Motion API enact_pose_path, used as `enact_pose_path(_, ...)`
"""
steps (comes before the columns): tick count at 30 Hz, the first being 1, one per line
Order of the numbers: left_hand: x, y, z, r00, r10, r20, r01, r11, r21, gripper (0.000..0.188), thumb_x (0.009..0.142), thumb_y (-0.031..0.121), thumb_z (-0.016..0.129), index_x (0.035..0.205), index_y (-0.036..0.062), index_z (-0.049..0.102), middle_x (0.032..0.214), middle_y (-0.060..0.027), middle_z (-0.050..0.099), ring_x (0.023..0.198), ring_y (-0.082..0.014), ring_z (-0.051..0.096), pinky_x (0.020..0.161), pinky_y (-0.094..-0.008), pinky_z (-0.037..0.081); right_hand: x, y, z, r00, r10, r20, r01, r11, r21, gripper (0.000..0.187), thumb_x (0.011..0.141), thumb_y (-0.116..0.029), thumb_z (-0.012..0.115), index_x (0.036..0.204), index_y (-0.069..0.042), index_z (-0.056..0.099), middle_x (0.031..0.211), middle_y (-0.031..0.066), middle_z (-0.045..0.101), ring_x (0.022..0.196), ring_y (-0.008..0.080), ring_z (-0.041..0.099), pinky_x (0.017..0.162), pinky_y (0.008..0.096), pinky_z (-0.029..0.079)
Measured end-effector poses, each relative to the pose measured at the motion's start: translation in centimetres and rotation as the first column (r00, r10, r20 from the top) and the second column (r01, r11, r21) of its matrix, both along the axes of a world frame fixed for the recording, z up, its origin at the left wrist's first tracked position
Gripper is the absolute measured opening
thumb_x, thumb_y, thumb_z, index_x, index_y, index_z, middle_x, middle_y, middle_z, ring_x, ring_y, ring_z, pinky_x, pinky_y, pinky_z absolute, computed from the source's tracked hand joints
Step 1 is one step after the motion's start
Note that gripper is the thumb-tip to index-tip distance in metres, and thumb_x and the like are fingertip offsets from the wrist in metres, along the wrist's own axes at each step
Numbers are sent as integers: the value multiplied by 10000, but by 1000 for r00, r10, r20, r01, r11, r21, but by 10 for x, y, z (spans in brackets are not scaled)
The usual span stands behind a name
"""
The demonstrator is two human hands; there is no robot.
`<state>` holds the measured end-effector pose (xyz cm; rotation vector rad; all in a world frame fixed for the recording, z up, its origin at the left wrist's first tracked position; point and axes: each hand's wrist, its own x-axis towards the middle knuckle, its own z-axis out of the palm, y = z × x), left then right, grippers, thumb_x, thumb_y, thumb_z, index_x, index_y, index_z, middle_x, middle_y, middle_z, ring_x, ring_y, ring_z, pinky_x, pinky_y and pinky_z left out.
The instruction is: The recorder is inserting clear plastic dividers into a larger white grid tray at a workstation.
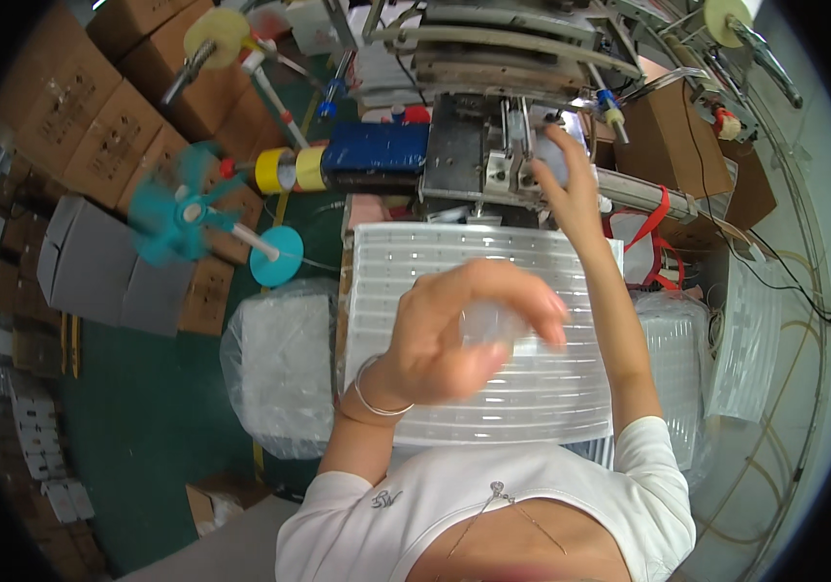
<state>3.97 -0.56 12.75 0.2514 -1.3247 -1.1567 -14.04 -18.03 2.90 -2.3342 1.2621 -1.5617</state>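
Note:
My left hand [464, 330], blurred by motion, is raised above a white ribbed plastic tray [406, 257]. Its fingers and thumb curl around a small translucent round piece [490, 322], too smeared to name exactly. Farther forward, my right hand [571, 184] reaches to the right side of a metal machine bed [456, 145]. There its thumb and fingers close around a pale translucent piece [551, 160], whose shape is partly hidden. Beside that hand stands a small metal clamp fixture [510, 173] with upright rods.
A blue box-shaped housing [377, 147] with a yellow roll [275, 170] extends left of the machine. A turquoise fan [188, 213] stands at the left, before stacked cartons [95, 126]. Plastic-wrapped bundles [285, 364] flank the tray. Red straps [650, 228] and a cable hang at the right.

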Motion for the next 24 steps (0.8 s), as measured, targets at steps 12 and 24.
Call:
enact_pose_path(12, 3, 31, 21, 984, -135, -118, 64, 881, -470, 184, 699, 75, 575, 860, 12, 637, 845, -155, 662, 595, -271, 603, 551, -345, 466, -70, 169, -47, 514, 446, -732, -78, 874, 479, 273, 744, -58, 583, 988, -149, 664, 835, 39, 568, 726, 203, 603, 594, 314, 511)
enact_pose_path(24, 6, 22, 30, 985, -129, 117, 168, 874, -455, 159, 703, 68, 583, 847, 41, 645, 857, -126, 669, 616, -259, 606, 558, -342, 468, -78, 155, -52, 629, 463, -625, -180, 868, 462, 170, 721, -36, 615, 883, -79, 594, 887, 79, 544, 768, 231, 582, 657, 359, 487)
